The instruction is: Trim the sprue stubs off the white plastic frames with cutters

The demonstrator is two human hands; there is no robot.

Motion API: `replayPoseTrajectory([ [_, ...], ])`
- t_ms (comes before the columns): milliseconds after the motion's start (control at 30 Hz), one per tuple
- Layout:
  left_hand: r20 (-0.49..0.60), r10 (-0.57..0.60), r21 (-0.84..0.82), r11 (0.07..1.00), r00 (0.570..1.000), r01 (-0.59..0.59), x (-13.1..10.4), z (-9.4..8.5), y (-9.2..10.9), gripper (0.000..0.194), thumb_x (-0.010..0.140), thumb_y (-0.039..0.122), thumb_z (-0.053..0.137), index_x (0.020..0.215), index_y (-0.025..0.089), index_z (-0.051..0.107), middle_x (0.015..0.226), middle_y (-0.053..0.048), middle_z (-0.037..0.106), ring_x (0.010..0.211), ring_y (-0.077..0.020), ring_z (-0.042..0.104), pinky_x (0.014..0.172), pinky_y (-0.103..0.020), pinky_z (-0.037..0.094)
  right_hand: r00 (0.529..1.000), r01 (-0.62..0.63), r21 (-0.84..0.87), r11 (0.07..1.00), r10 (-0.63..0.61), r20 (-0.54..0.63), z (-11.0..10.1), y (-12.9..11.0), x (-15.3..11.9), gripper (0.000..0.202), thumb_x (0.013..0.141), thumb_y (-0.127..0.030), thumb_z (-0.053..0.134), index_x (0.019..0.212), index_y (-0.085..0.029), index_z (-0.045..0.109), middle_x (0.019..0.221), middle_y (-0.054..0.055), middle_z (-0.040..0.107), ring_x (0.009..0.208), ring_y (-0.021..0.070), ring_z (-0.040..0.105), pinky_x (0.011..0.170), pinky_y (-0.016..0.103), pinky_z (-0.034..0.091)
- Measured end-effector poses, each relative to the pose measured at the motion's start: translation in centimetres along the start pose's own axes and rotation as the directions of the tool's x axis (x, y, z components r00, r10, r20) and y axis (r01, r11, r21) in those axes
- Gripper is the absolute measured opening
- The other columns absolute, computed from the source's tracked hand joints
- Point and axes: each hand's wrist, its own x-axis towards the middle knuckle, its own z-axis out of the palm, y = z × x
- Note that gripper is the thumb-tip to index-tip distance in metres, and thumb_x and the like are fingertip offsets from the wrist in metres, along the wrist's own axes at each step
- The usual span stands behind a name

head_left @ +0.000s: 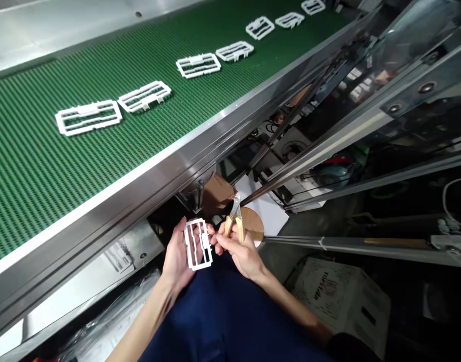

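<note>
My left hand (176, 256) is closed round a white plastic frame (190, 246), a slatted rectangle held upright in front of my lap. In my right hand (245, 255) sits a pair of cutting pliers (230, 223) with pale yellow handles, its metal jaws pointing up and away from me. The right fingertips come close to the right edge of the frame; whether they touch it I cannot tell. Beyond both hands, more white plastic frames of the same kind, such as the nearest frame (89, 117), lie spaced along the green conveyor belt (113, 156).
A metal rail (200, 146) edges the belt between it and my hands. Metal bars (328, 136) cross on the right. A white carton (343, 296) stands low at right, and a round brown board (255, 223) lies below the pliers. Clear plastic wrap (113, 317) lies lower left.
</note>
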Motion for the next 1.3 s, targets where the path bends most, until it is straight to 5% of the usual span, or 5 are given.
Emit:
replayPoseTrajectory([
  [833,-0.302,-0.004,-0.074,0.997,0.953,-0.019,1.2,0.6,-1.2,0.031,0.091,0.026,0.040,0.088,0.010,0.066,0.074,-0.008,0.069,0.061,-0.0182,0.065,0.052,-0.027,0.054,0.997,-0.079,-0.184,0.980,0.079,-0.005,-1.5,-1.2,0.8,0.012,0.076,-0.023,0.063,0.081,-0.017,0.054,0.073,-0.001,0.053,0.065,0.0118,0.051,0.063,0.025,0.043],
  [1300,-0.171,0.050,-0.147,0.986,0.984,-0.076,1.4,0.5,-2.0,0.034,0.090,0.021,0.035,0.093,0.008,0.066,0.085,-0.011,0.069,0.083,-0.0226,0.064,0.075,-0.033,0.053,0.998,-0.051,-0.438,0.898,0.031,-0.053,-2.1,-2.4,1.6,0.018,0.072,-0.029,0.065,0.071,-0.016,0.052,0.067,-0.002,0.050,0.059,0.0096,0.047,0.056,0.022,0.039],
])
